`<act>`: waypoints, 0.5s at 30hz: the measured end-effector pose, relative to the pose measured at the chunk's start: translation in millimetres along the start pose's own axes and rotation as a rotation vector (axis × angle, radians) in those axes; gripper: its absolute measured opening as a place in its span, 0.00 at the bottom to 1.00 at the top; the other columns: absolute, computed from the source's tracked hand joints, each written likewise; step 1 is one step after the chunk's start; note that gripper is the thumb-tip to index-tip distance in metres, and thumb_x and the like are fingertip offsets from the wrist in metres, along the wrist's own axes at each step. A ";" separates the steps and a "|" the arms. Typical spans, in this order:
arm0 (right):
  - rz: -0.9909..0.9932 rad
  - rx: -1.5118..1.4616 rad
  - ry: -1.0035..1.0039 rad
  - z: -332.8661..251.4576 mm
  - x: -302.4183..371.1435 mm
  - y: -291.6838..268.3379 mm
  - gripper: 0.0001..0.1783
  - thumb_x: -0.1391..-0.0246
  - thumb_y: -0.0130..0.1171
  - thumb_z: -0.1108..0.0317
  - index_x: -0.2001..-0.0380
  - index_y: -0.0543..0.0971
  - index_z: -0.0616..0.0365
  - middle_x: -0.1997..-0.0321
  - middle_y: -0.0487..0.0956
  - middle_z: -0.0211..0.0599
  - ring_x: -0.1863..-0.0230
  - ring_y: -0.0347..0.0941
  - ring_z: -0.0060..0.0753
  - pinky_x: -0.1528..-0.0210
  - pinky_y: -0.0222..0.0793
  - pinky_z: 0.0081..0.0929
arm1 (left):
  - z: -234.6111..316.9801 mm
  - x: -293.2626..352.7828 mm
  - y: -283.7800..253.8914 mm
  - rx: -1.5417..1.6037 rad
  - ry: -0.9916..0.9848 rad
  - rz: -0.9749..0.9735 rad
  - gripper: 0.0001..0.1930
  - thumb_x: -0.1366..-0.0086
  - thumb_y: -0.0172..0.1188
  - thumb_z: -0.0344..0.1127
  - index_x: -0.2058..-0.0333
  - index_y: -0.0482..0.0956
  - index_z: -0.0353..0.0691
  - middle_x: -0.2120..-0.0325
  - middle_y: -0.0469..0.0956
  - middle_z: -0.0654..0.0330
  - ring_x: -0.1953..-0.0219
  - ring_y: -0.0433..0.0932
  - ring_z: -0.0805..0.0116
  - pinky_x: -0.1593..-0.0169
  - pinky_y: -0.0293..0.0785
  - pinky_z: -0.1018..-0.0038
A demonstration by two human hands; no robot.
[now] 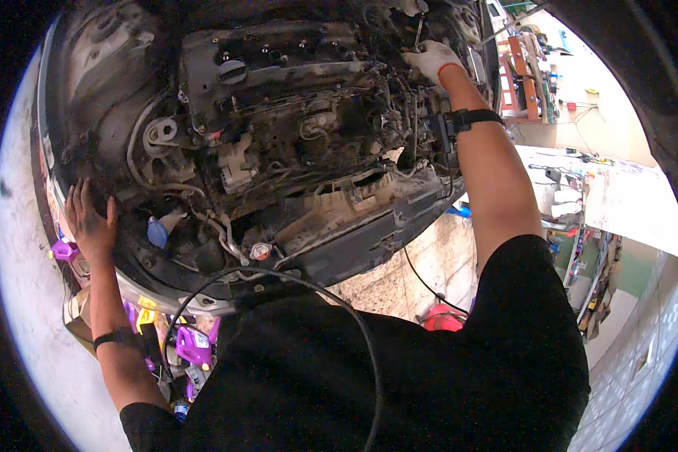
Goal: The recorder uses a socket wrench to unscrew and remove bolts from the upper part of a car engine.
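In front of me is an open car engine bay with a dark, dusty engine [279, 75]. My left hand [90, 226], bare and smudged dark, lies on the bay's left edge with its fingers apart and holds nothing. At the far right of the bay, my right hand [432, 60] wears a whitish glove with an orange cuff. Its fingers look curled around the lower end of a thin metal rod [419, 32]; the grip is partly hidden. A round oil filler cap [232, 71] sits on the engine cover.
A blue cap [157, 233] and a radiator cap [260, 251] are near the bay's front. A black cable [365, 331] loops across my body. Purple bottles [194, 345] stand low on the left. Shelves with tools [535, 75] are at right, a red object [443, 318] below.
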State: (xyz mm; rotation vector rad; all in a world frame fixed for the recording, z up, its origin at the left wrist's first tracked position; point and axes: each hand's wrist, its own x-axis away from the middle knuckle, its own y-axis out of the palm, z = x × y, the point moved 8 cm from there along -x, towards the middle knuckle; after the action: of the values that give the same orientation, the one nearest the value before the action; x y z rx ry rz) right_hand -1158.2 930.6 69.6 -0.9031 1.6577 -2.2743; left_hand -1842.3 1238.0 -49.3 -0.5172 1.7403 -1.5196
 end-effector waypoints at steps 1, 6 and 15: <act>0.048 0.000 0.031 7.7 -4.0 4.4 0.45 0.46 0.60 0.33 0.37 0.76 0.59 0.31 0.74 0.52 0.31 0.70 0.53 0.27 0.64 0.44 | 0.0 -0.1 0.0 0.005 0.015 0.017 0.32 0.35 0.65 0.48 0.34 0.71 0.44 0.34 0.71 0.54 0.29 0.63 0.50 0.26 0.57 0.55; 0.038 -0.092 0.079 27.7 -28.8 33.0 0.45 0.46 0.60 0.33 0.37 0.77 0.59 0.31 0.74 0.51 0.31 0.70 0.54 0.27 0.64 0.44 | -2.9 -1.0 4.0 -0.016 0.016 0.017 0.32 0.35 0.66 0.47 0.35 0.72 0.44 0.35 0.72 0.55 0.30 0.64 0.50 0.27 0.58 0.54; -0.029 0.220 -0.088 -13.0 -30.8 33.6 0.42 0.38 0.55 0.36 0.30 0.68 0.52 0.29 0.72 0.50 0.31 0.70 0.56 0.31 0.68 0.50 | 0.3 -1.8 2.7 -0.034 0.020 -0.019 0.32 0.35 0.65 0.48 0.35 0.72 0.43 0.36 0.73 0.54 0.30 0.65 0.50 0.27 0.58 0.54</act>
State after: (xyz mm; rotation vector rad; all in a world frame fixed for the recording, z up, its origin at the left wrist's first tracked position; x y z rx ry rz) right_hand -1147.7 943.8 25.3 -0.9649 1.3354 -2.3410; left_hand -1840.5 1239.7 -51.4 -0.5391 1.7842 -1.5158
